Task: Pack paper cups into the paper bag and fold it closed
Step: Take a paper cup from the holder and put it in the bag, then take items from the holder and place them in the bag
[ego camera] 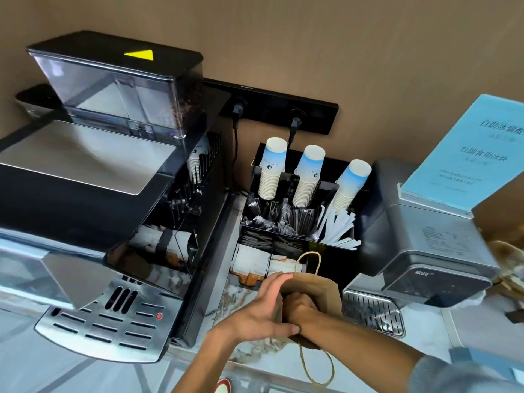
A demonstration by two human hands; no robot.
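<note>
A brown paper bag [321,290] with twine handles stands on the marble counter between the two machines. My left hand [262,310] lies against its left side, fingers stretched along the rim. My right hand [302,307] reaches down into the bag's mouth; what it holds is hidden. Three stacks of white-and-blue paper cups [272,171] stand upside down in a black organizer [331,248] behind the bag.
A large coffee machine [93,194] fills the left side, its drip tray [105,324] jutting toward me. A grey ice maker [433,251] with a grille tray [371,313] sits to the right, beneath a blue sign [465,157]. Sachets, stirrers and straws fill the organizer.
</note>
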